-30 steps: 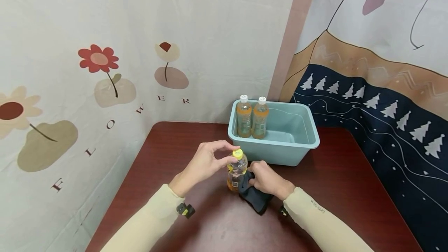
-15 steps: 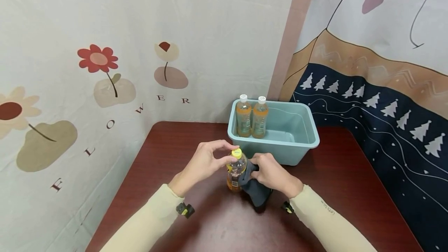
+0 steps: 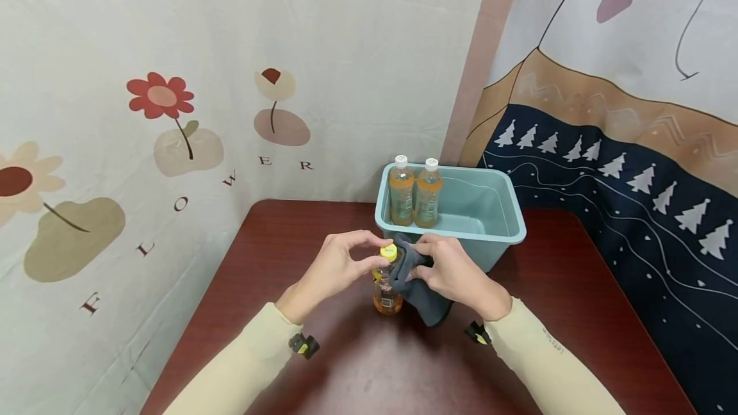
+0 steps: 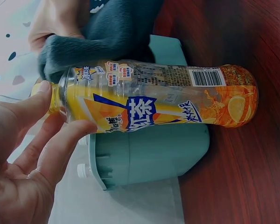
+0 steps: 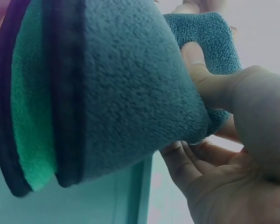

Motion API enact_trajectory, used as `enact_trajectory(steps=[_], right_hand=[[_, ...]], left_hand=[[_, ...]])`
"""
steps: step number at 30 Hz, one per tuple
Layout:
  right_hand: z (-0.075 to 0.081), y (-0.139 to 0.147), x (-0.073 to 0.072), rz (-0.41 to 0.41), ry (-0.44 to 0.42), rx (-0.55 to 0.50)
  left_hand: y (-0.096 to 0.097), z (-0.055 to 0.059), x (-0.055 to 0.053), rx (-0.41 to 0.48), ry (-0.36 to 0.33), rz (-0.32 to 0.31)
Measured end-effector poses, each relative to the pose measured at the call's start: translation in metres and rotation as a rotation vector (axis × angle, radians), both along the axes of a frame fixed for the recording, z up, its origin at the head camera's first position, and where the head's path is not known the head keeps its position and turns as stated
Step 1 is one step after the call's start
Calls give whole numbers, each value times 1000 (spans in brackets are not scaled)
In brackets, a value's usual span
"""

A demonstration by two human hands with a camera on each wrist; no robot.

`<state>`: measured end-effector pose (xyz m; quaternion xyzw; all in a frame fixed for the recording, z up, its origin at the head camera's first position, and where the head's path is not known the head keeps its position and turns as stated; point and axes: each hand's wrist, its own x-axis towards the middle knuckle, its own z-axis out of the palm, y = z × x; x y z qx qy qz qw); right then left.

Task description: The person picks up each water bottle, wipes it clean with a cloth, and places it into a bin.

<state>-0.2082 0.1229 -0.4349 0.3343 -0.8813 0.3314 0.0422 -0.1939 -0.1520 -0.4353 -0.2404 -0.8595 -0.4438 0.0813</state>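
A plastic bottle of iced tea with a yellow cap stands upright on the table. My left hand pinches it at the cap and neck between thumb and fingers. In my right hand a folded dark grey cloth is gripped, laid against the bottle's upper right side near the neck. The right wrist view shows the cloth close up, its lower part hanging loose, thumb on one face and fingers on the other. Part of the bottle's shoulder is hidden behind the cloth in the head view.
Just behind the bottle sits a light blue plastic bin on the dark red table. Two white-capped bottles, a left one and a right one, stand in the bin's left end. Printed fabric hangs behind the table.
My right hand has slid the cloth up the bottle's right side, from the lower body to near the cap. The left hand keeps its hold and the bottle stays in place.
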Motion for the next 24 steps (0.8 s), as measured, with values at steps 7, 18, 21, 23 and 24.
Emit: enact_trajectory(steps=[7,18,21,23,24], right_hand=[[8,-3,2,17,39,-43],[8,-4,3,8,35,-21],[6,-4,3,-8,21,-3],[4,-4,3,-20,15,7],[3,-4,3,-26,11,11]], left_hand=[[0,1,0,4,-7,-4],[1,2,0,1,8,-5],[1,2,0,-8,6,-4],[2,2,-1,-12,6,-5],[2,1,-1,-13,7,-6]])
